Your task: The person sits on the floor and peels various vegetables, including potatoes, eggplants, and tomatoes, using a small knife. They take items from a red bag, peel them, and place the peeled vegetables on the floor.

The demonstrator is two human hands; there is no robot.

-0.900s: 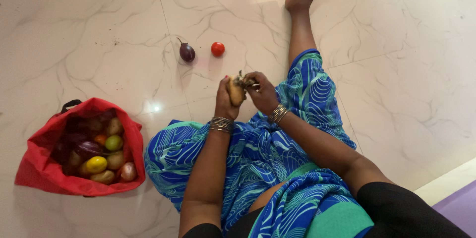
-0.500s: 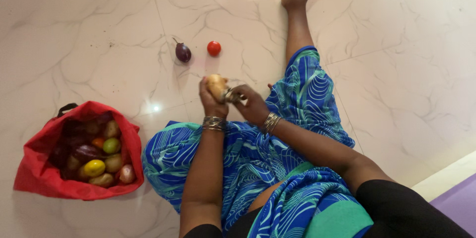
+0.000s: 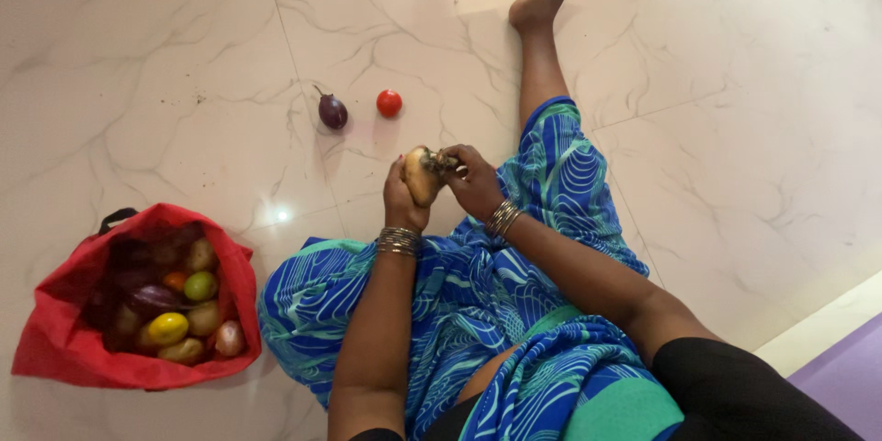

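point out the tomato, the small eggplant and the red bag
tomato [image 3: 389,103], head view, middle of its red skin
small eggplant [image 3: 333,113], head view, its purple body
red bag [image 3: 55,363], head view, near cloth rim

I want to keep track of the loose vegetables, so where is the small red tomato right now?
In the head view the tomato lies on the white marble floor, just right of the purple eggplant and beyond the hands.

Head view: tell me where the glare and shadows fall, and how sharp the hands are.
Head view: a small bright glare spot on the floor near the red bag; soft shadows lie beside the eggplant and tomato; the left hand and right hand on the potato are slightly soft, so what the right hand picks at is unclear.
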